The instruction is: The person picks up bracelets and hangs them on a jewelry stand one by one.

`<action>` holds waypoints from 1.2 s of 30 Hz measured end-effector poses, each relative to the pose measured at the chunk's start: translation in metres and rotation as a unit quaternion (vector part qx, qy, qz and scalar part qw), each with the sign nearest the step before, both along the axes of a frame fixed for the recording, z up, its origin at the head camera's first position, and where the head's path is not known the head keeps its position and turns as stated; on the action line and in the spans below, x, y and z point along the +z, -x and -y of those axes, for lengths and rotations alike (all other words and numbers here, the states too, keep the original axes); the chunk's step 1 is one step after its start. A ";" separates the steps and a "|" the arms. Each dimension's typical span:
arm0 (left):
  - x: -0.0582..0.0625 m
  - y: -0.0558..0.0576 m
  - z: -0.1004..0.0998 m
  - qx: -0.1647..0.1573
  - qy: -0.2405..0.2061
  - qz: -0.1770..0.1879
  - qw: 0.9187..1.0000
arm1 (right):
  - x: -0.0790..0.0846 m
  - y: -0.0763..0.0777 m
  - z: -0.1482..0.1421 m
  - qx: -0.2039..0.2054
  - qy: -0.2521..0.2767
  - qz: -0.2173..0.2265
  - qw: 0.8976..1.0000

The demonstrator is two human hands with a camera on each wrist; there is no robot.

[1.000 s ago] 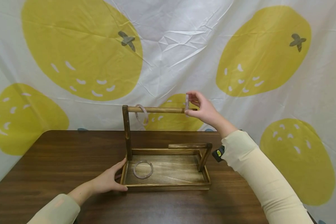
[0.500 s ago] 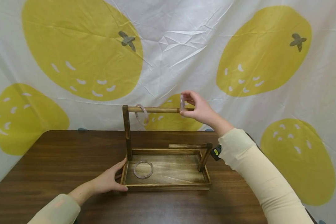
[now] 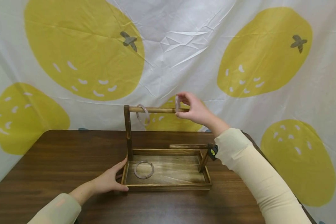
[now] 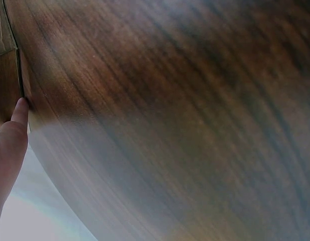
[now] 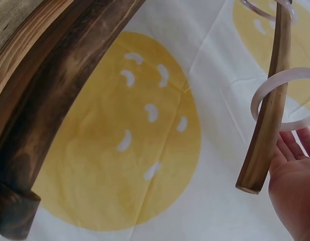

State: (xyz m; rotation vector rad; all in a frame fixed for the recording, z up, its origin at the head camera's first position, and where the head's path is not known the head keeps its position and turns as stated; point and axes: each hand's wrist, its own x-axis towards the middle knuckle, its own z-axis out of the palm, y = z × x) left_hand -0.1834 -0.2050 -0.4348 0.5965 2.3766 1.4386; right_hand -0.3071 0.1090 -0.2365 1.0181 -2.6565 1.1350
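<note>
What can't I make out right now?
Head view: free end of the long brown wooden upper rod, behind the right hand.
Left wrist view: most of the left hand, cut off by the left edge.
Right wrist view: part of the held pale-lilac circular bangle, beyond the right edge.

Your head camera looks forward and down at the counter (image 3: 168,207); your left wrist's sees it close; your right's, near, shares the upper rod (image 5: 263,145), frame right.

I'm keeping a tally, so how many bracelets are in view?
3: one bracelet hangs on the upper bar near its post; a second bracelet, held by the right hand, encircles that bar; a third bracelet lies in the tray.
</note>
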 end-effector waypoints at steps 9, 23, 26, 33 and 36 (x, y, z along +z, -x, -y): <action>0.000 0.000 0.000 0.002 0.004 -0.004 1.000 | 0.002 -0.001 0.008 0.005 -0.022 0.014 1.000; -0.002 0.001 0.001 0.001 0.007 -0.006 1.000 | 0.002 -0.002 0.023 0.030 -0.056 -0.020 0.998; -0.002 0.001 0.001 0.002 0.008 -0.006 1.000 | 0.002 -0.003 0.026 0.031 -0.065 -0.025 0.997; -0.002 0.001 0.000 0.002 0.009 -0.011 1.000 | 0.002 -0.003 0.031 0.029 -0.082 -0.037 0.996; -0.001 0.000 0.000 0.002 0.008 -0.013 1.000 | 0.001 -0.003 0.033 0.025 -0.089 -0.031 0.995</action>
